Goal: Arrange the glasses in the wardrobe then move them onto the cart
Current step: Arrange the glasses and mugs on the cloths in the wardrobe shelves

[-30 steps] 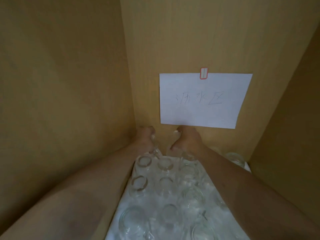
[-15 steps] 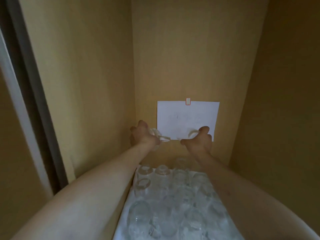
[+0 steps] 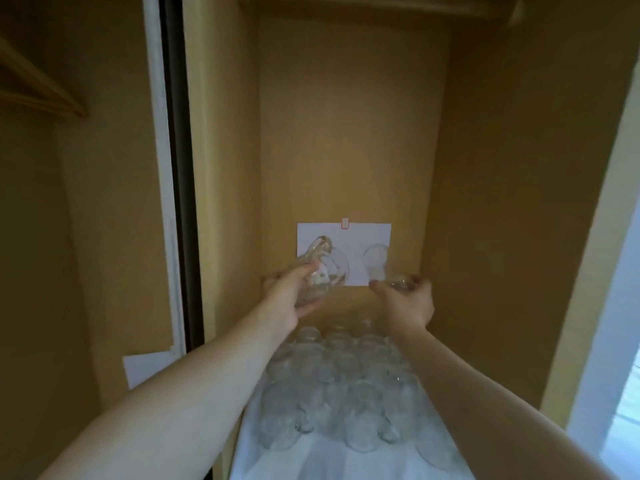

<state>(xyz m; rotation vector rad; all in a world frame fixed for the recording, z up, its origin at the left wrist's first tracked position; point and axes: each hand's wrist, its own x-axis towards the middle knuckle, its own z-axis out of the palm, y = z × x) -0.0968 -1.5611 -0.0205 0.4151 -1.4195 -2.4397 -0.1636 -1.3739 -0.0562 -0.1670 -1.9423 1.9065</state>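
Now | left hand point(image 3: 287, 299) grips glass point(image 3: 320, 268) | right hand's point(image 3: 407, 303) glass point(image 3: 384, 268) blurred

Clear glasses point(image 3: 339, 382) clustered on wardrobe shelf; two glasses point(image 3: 320, 268) lifted, tilted.

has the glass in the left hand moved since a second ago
Yes. The glass in the left hand was down at the shelf's back corner, below the paper sign; now it is lifted in front of the sign's left half.
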